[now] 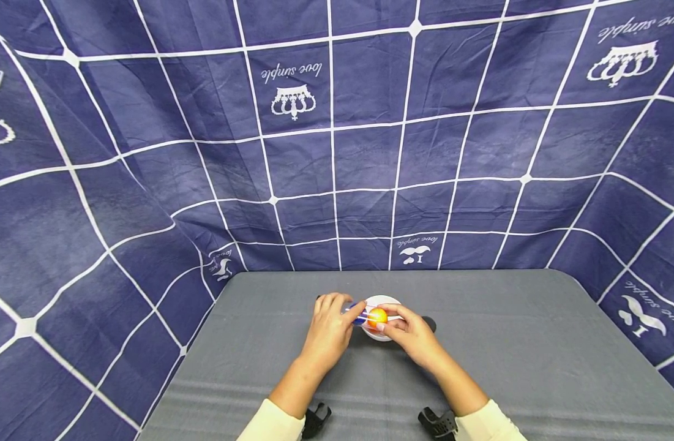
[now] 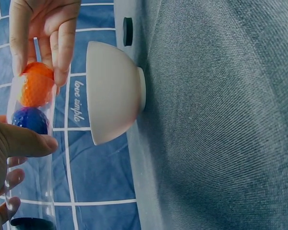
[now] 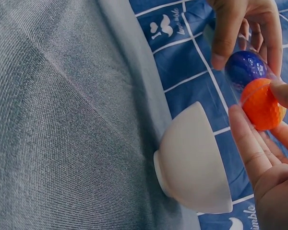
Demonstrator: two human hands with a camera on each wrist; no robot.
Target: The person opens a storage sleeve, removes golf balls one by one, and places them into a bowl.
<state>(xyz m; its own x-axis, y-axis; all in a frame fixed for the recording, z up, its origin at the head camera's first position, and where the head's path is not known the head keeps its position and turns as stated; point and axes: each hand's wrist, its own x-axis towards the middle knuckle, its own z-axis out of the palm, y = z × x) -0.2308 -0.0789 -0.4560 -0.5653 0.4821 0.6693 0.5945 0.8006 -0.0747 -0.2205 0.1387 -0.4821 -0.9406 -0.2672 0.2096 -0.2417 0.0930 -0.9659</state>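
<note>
My left hand (image 1: 330, 331) grips a clear plastic tube (image 2: 33, 187) that lies roughly level over a white bowl (image 2: 110, 96). Inside the tube, a blue golf ball (image 2: 31, 120) sits behind an orange golf ball (image 3: 263, 105), which is at the tube's mouth. The thumb and fingers of my right hand (image 1: 411, 334) pinch around the orange ball there. The tube's far end has a dark cap (image 2: 32, 224), seen beyond the left fingers in the left wrist view. The bowl stands upright below both hands; its inside is mostly hidden.
A black round lid (image 1: 430, 323) lies on the grey table (image 1: 507, 343) right of the bowl, partly behind the right hand. Dark straps (image 1: 438, 422) show near both sleeves. A blue checked cloth (image 1: 370, 153) hangs behind and at the sides.
</note>
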